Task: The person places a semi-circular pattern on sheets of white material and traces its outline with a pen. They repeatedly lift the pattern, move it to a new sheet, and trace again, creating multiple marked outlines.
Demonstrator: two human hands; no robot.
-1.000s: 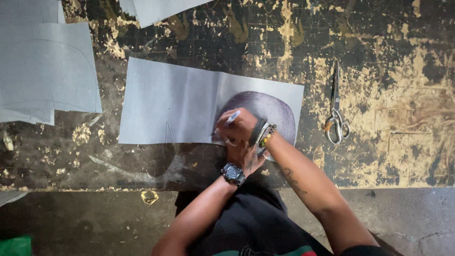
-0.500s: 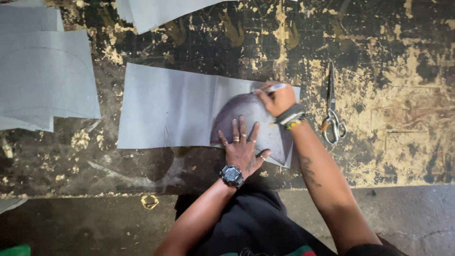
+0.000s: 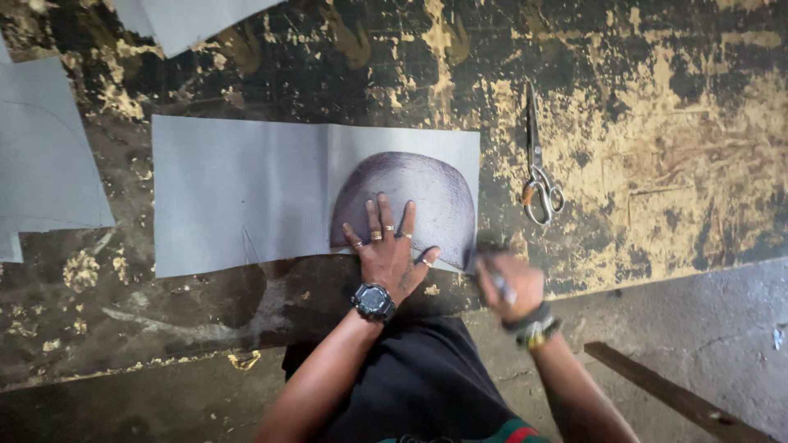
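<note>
A grey sheet of material (image 3: 246,193) lies flat on the worn dark worktable (image 3: 657,148). A dome-shaped purple-grey template (image 3: 427,197) rests on the sheet's right end. My left hand (image 3: 390,250), with rings and a black wristwatch, presses flat on the template's lower edge, fingers spread. My right hand (image 3: 505,287) is blurred at the template's lower right corner, by the table's front edge, closed around a pen-like marker (image 3: 492,275).
Metal scissors (image 3: 538,168) lie shut on the table to the right of the sheet. More grey sheets lie at the far left (image 3: 45,156) and the top edge (image 3: 189,20). A wooden bar (image 3: 673,394) is on the floor at lower right.
My right hand with the marker has moved from the template's upper right edge down to its lower right corner. My left hand has stayed pressed on the template.
</note>
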